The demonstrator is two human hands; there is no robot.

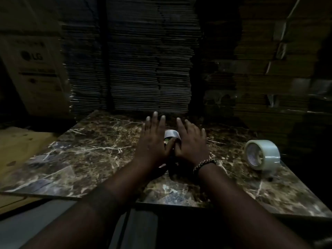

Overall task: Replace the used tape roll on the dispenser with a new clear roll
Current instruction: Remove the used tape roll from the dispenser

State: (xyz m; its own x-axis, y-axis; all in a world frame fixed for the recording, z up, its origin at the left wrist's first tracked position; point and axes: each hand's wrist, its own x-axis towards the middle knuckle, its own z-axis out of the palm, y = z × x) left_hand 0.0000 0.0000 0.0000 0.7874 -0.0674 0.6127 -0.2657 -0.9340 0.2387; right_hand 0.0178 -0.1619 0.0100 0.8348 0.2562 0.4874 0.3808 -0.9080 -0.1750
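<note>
Seeing left hand [154, 139] and right hand [191, 142] either side of used roll [172, 134] mid-worktop [89, 150], fingers straight, spread, gripping nothing. New clear roll [262, 154] on edge, well right.

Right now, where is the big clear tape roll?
In head view, the roll stands on edge on the marble tabletop, far right, apart from the right hand.

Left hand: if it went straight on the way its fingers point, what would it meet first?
Probably the stack of flattened cardboard behind the marble table. The left hand points away over bare marble, with nothing else seen in that line; depth is unclear.
</note>
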